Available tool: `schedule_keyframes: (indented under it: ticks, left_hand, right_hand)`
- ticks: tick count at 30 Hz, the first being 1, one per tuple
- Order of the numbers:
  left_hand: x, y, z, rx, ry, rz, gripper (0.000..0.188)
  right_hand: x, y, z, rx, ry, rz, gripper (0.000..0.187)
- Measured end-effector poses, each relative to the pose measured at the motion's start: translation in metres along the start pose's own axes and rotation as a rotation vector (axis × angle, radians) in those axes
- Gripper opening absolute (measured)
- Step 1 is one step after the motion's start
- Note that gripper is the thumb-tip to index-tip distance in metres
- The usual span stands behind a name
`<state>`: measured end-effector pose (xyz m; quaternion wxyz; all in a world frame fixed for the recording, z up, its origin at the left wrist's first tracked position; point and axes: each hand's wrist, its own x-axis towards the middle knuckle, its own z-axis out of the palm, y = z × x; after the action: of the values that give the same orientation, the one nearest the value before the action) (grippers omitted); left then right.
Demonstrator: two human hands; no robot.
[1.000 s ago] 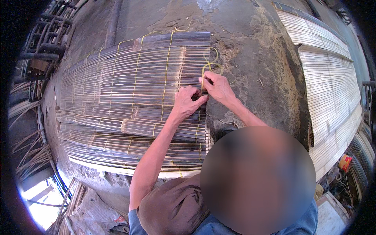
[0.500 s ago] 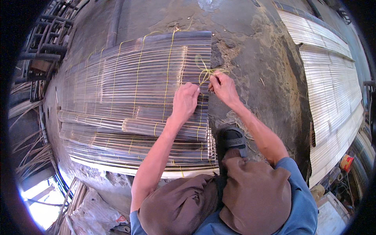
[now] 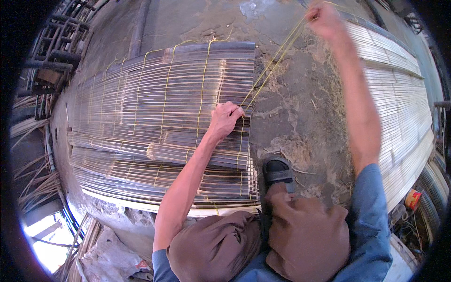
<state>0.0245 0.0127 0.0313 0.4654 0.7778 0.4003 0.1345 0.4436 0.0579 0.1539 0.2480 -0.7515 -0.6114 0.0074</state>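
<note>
A mat of dark split-bamboo slats (image 3: pixel 141 101), bound by several rows of thin yellow cord, lies on the ground in front of me. At its right edge my left hand (image 3: pixel 225 119) is closed in a pinch where the loose yellow cord (image 3: pixel 277 61) meets the slats. Two strands of that cord run taut from there up to the far right. They end in my right hand (image 3: pixel 324 19), closed round them and blurred by motion; its fingertips are partly smeared. The nearer part of the mat is folded in layers below my left hand.
A pale slatted mat (image 3: pixel 394 94) lies along the right side. My sandalled foot (image 3: pixel 278 171) is beside the dark mat's right edge. Dark poles (image 3: pixel 61 37) are stacked at the far left. A red and yellow container (image 3: pixel 412 199) stands at the lower right.
My right hand has swung up and far to the right, drawing the looped cord out into long straight strands. The left hand has stayed at the mat's edge, shifting only slightly.
</note>
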Motion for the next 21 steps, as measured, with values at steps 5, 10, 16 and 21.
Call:
schedule_keyframes:
  ticks: [5,10,16,21]
  left_hand:
    - [0.003,-0.004,0.003,0.038,-0.008,-0.058,0.032]
    - [0.004,-0.003,0.002,0.078,-0.023,-0.097,0.030]
    - [0.011,-0.005,-0.003,0.087,-0.114,-0.109,0.032]
    - [0.005,0.003,0.000,0.128,-0.016,-0.065,0.032]
  right_hand:
    - [0.010,0.111,-0.063,-0.361,-0.092,0.252,0.066]
    - [-0.107,0.076,-0.017,-0.534,-0.526,0.400,0.114]
    - [-0.220,-0.069,0.063,-0.218,-0.439,-0.049,0.071]
    - [-0.205,-0.090,0.065,-0.124,-0.317,-0.088,0.045]
